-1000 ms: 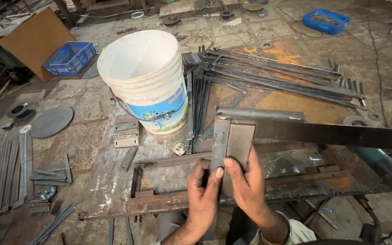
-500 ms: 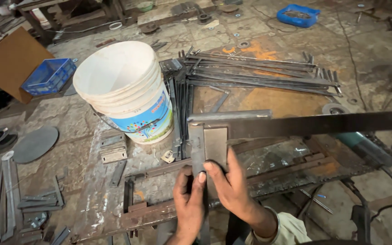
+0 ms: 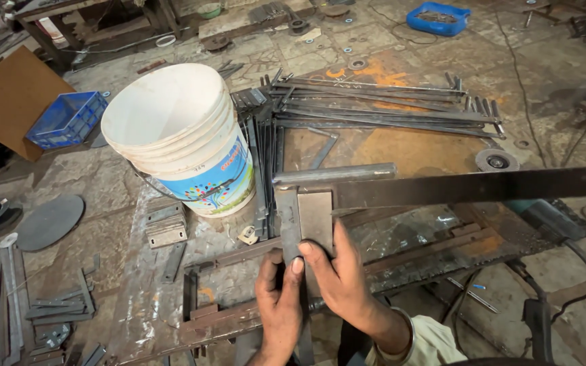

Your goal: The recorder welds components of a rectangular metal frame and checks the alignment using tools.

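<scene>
Both my hands hold a welded steel piece upright over a rusty steel workbench. The piece has a narrow vertical strip, a small flat plate beside it, and a short bar across the top. A long dark flat bar runs from it to the right edge of the picture. My left hand grips the bottom of the vertical strip, thumb up against it. My right hand clasps the lower edge of the plate.
A big white plastic bucket stands just left of the piece. Long steel strips and frames lie on the floor behind. Small plates lie on the bench. An angle grinder and its cable lie right, and blue crates stand far left.
The view has swung, so the bucket and the steel piece sit further left in the picture. Both hands keep their hold on the piece.
</scene>
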